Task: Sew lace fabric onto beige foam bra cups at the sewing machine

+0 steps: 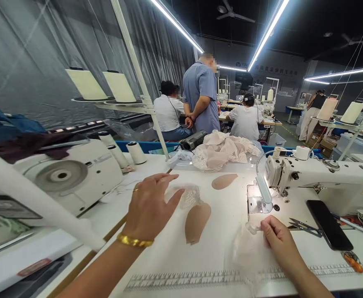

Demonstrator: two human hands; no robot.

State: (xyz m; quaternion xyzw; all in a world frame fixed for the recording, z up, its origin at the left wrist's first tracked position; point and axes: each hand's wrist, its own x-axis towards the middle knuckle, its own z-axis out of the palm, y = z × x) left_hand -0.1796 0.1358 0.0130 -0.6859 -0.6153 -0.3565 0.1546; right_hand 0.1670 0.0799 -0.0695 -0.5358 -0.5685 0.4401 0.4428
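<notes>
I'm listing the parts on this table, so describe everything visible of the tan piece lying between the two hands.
The tan piece looks smooth and matte, broad and rounded at its far end, tapering to a narrow near end with a small uneven notch. It lies slantwise on the white tabletop, its far end against pale lace; whether they overlap is unclear. Neither hand touches it. Its exact material can't be told.

Two hands (148,207), right one (277,239) pinching sheer fabric (246,248), sewing machine (308,180) alongside
</notes>
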